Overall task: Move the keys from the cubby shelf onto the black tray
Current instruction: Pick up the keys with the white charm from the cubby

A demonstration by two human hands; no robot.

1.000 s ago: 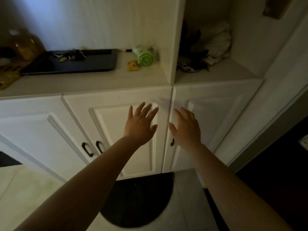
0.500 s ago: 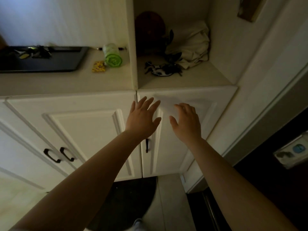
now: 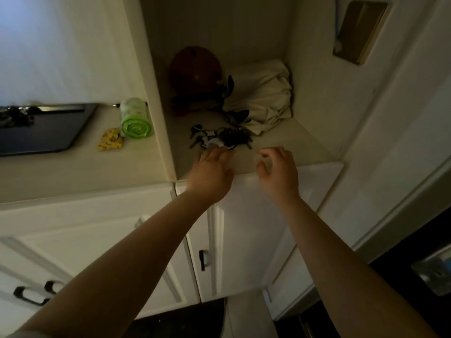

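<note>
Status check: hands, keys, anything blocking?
Left hand open, fingertips at the keys, no grip yet. Right hand open, empty, beside them. Keys on cubby shelf; black tray far left. Nothing blocking.

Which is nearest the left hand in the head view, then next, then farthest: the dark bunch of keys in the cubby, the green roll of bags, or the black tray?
1. Dark bunch of keys: in the cubby, at the left hand's fingertips.
2. Green roll of bags: on the counter, left of the cubby wall.
3. Black tray: far left on the counter.
</note>
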